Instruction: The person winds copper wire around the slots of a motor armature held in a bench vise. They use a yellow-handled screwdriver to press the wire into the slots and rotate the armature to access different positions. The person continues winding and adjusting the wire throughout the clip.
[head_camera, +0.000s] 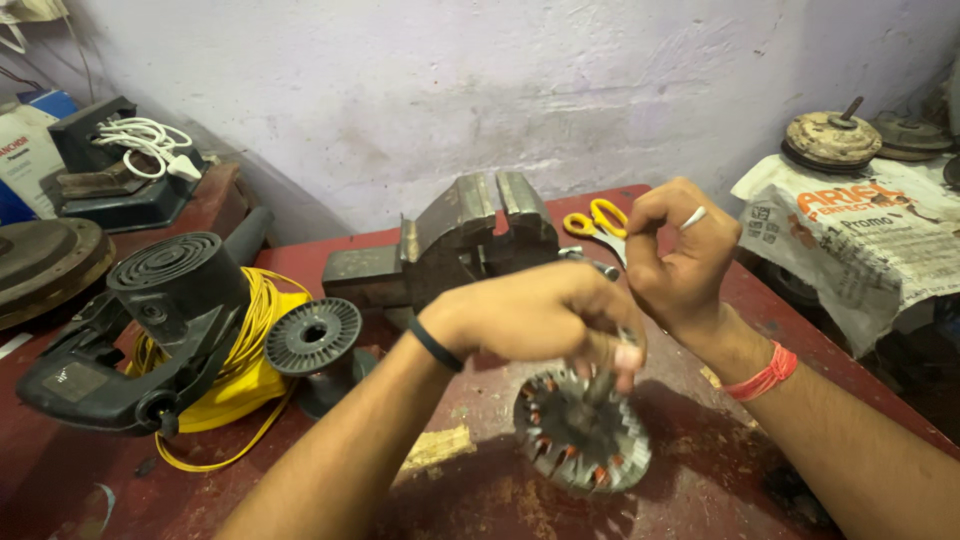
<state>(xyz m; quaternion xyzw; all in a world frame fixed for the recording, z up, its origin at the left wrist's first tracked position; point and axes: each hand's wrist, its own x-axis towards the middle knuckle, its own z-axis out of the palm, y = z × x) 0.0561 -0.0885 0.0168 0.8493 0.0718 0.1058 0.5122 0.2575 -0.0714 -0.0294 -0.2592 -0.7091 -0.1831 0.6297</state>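
My left hand holds the round motor stator from above, fingers closed on its top; it lies nearly flat on the red bench, axis pointing up. My right hand is pinched shut above it; what it grips I cannot tell. Behind stand a grey vise and yellow scissors.

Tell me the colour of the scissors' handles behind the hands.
Yellow. The scissors lie on the red table beside the grey vise, shown in the head view.

Worn red bench w/ vise, scissors, spool, yellow wire, stator
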